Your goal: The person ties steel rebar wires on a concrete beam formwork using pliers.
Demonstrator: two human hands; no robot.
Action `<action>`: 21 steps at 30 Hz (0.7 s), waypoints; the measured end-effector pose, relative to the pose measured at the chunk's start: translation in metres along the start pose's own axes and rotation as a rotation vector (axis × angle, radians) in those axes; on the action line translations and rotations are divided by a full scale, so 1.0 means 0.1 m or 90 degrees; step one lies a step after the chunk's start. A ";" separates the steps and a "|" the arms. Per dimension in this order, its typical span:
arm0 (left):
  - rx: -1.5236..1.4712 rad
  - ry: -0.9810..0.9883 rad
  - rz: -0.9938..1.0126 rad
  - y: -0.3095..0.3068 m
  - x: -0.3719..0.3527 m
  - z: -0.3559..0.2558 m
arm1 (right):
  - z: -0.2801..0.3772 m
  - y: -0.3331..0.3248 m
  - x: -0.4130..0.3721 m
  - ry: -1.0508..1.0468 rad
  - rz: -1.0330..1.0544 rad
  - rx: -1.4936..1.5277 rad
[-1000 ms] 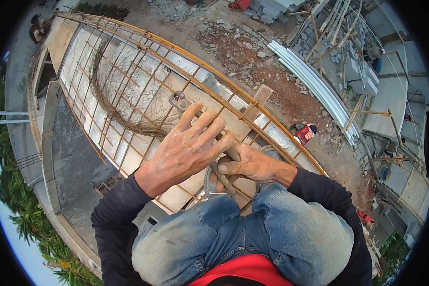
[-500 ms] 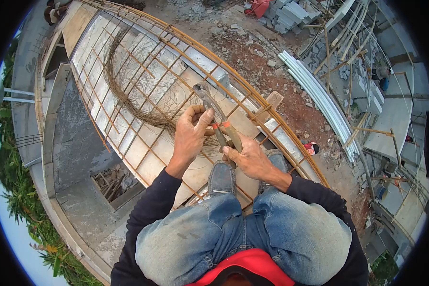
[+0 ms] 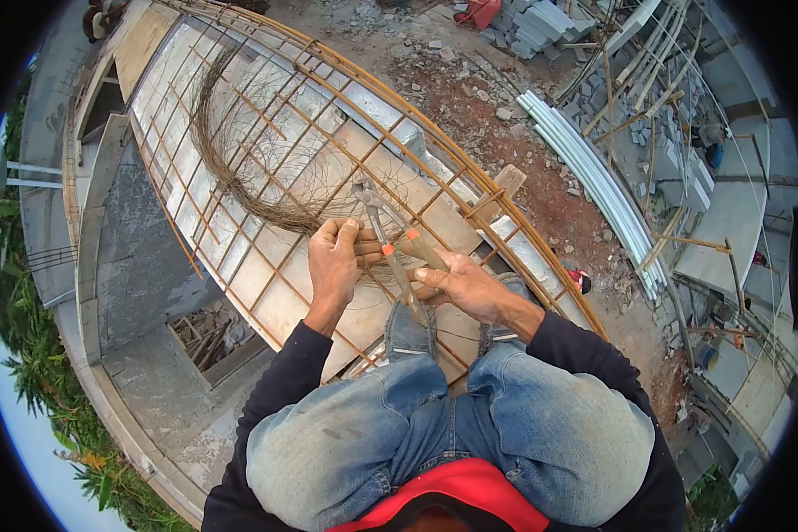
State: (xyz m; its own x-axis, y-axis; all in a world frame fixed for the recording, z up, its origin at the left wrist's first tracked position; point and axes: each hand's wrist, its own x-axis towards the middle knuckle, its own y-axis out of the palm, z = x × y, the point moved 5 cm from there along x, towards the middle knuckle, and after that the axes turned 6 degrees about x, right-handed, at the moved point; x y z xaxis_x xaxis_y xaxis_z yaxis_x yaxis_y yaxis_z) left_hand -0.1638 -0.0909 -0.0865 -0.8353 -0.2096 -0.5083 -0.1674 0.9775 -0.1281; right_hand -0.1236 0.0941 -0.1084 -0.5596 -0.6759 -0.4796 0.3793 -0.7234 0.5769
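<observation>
A rust-brown grid of steel reinforcing bars (image 3: pixel 253 310) lies over a pale board deck (image 3: pixel 262 259). A curved bundle of thin brown tie wire (image 3: pixel 275 213) extends across the grid from the deck's far left part toward the left hand (image 3: pixel 332 266). The left thumb and fingertips are together beside the pincers; whether wire is clamped between them cannot be told. The pincers, long-handled grey metal with orange-banded handles (image 3: pixel 390 252), are held above the deck near its near edge, head pointing away, handles spread. The right hand (image 3: pixel 470 288) has its fingers clamped on the handles. Step in hand, as judged: controlling the opened tool; closing it would require the right hand to squeeze the handles together. Beyond the deck's right edge are a red wheelbarrow (image 3: pixel 481 11), white pipes (image 3: pixel 590 186) and a blue, drum-like container (image 3: pixel 706 356); wheelbarrow and container contents cannot be determined.
</observation>
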 end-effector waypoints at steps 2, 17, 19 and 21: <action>-0.040 -0.034 0.008 -0.18 0.12 0.13 | 0.01 0.01 0.01 0.005 -0.018 -0.005; -0.208 -0.086 0.080 -0.22 0.21 0.07 | -0.06 0.13 0.07 0.052 0.188 0.244; -0.173 -0.097 0.130 -0.11 0.16 0.13 | -0.10 0.04 0.12 0.038 0.185 0.044; -0.238 -0.110 0.099 -0.21 0.28 0.14 | -0.11 0.06 0.14 0.017 0.178 -0.149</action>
State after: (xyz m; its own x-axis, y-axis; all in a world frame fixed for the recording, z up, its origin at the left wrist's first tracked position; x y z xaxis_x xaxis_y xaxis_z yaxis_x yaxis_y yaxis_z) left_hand -0.1765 -0.1180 -0.1104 -0.7713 -0.0287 -0.6359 -0.2505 0.9321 0.2617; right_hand -0.1211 0.0781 -0.1188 -0.3928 -0.8531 -0.3434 0.6752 -0.5211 0.5221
